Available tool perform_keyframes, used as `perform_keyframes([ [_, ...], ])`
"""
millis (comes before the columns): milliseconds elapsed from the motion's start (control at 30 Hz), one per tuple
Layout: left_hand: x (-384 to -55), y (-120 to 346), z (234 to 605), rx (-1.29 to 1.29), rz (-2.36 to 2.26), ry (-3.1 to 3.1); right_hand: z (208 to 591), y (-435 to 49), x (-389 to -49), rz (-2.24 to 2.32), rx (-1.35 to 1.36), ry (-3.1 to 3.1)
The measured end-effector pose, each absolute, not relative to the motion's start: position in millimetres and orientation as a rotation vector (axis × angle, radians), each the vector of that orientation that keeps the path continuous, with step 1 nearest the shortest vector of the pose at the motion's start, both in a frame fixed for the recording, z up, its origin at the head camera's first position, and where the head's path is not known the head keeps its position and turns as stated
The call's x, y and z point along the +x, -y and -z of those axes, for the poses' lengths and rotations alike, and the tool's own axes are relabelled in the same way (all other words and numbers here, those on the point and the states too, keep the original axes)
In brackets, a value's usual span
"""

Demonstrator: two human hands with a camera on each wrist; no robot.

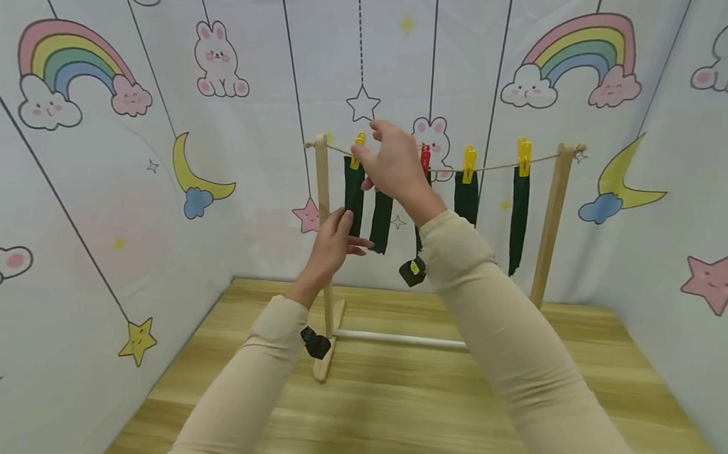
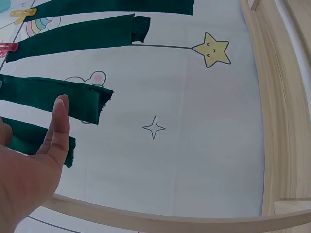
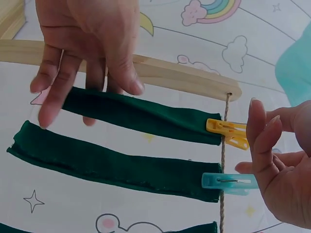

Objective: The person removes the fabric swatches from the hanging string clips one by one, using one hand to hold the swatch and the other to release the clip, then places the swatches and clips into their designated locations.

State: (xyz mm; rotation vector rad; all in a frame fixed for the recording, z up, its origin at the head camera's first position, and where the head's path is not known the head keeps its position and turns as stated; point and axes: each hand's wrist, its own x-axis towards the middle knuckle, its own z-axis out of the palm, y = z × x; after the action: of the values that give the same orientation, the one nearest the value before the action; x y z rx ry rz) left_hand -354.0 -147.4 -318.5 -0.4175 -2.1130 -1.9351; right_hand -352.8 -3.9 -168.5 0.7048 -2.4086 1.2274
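Observation:
Dark green cloth strips hang from a string line (image 1: 497,168), held by clothespins. My left hand (image 1: 329,247) is at the lower end of the leftmost strip (image 3: 146,114), thumb in front, some fingers behind; its fingers look fairly straight, with no clear pinch. Up at the line, my right hand (image 3: 284,160) has bent, parted fingers beside the yellow clothespin (image 3: 226,128) on that strip. Just below these fingers in the right wrist view, a light-blue clothespin (image 3: 226,181) clips the second strip (image 3: 121,165). Farther right hang a red clothespin (image 1: 425,158) and two yellow ones.
A wooden left post (image 1: 322,174) and right post (image 1: 551,227) carry the line. A white bar (image 1: 400,339) joins the stand low down, above a wood-grain table (image 1: 362,419). Behind stands a white backdrop (image 1: 267,155) printed with rainbows, rabbits and stars.

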Motion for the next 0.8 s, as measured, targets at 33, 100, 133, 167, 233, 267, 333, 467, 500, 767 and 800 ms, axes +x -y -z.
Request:
perform_keyframes([
  [33,-353,147,317,-0.412,1.936,2.095,168,6,-353,-1.231,0.692,2.421],
  [100,-352,147,314,-0.419,1.93,2.059,168,10,-354,-1.235,0.668,2.445],
  [133,-352,147,313,-0.426,1.927,2.043,168,11,-354,-1.238,0.658,2.454],
  [167,-351,146,312,-0.431,1.921,2.03,168,12,-355,-1.239,0.65,2.462],
  [233,-351,146,311,-0.419,1.917,2.005,168,13,-356,-1.246,0.645,2.475],
  [267,-351,146,311,-0.407,1.918,1.995,169,13,-356,-1.251,0.647,2.477],
  [333,-352,145,312,-0.375,1.93,1.984,171,13,-358,-1.264,0.646,2.475],
  [467,-354,142,314,-0.301,1.932,1.987,173,12,-362,-1.305,0.646,2.476],
  [500,-354,142,314,-0.284,1.927,1.991,173,12,-363,-1.312,0.648,2.478],
  [767,-356,138,312,-0.222,1.925,1.96,170,13,-366,-1.3,0.693,2.45],
  [800,-356,137,312,-0.224,1.936,1.949,170,13,-366,-1.306,0.692,2.448],
])
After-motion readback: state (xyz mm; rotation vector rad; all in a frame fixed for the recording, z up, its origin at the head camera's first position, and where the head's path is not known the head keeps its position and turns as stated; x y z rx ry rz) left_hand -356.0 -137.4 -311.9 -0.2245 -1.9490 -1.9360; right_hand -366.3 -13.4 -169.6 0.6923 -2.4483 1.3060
